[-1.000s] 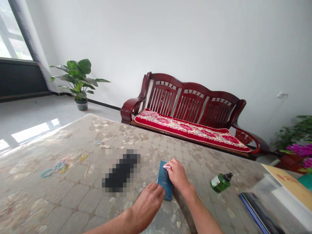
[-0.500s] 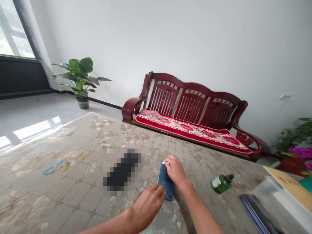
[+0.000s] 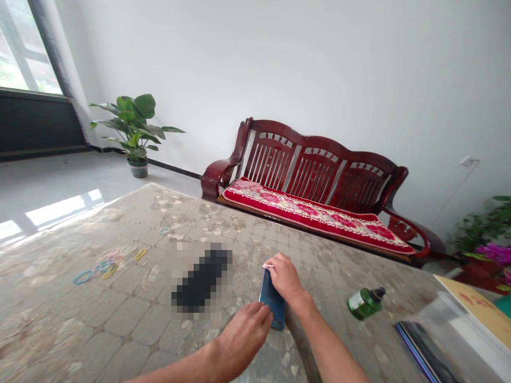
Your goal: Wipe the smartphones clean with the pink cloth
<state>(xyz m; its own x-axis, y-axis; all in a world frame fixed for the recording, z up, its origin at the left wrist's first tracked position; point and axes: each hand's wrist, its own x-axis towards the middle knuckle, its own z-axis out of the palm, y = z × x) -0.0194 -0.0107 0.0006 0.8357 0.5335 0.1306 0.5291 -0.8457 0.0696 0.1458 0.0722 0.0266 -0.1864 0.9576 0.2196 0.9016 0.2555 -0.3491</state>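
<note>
A blue smartphone point(image 3: 275, 309) lies back up on the patterned table, its camera end nearest me. My left hand point(image 3: 246, 331) grips its left edge near that end, fingers bent and closed. Over the far end, my right hand point(image 3: 284, 275) pinches a small pale pink-white wipe point(image 3: 269, 266) against the phone's far edge. The hand covers part of the phone's right side, and most of the wipe is hidden in the fingers.
A blurred-out dark object point(image 3: 203, 279) lies left of the phone. Several coloured rubber rings point(image 3: 104, 268) sit farther left. A green bottle point(image 3: 365, 303) lies at right, near a stack of phones point(image 3: 425, 351) and a clear box point(image 3: 459, 319). Beyond stands a wooden bench point(image 3: 311, 165).
My right hand and the wipe have shifted very slightly at the phone's far edge. My left hand keeps its hold. The whole view has moved a little.
</note>
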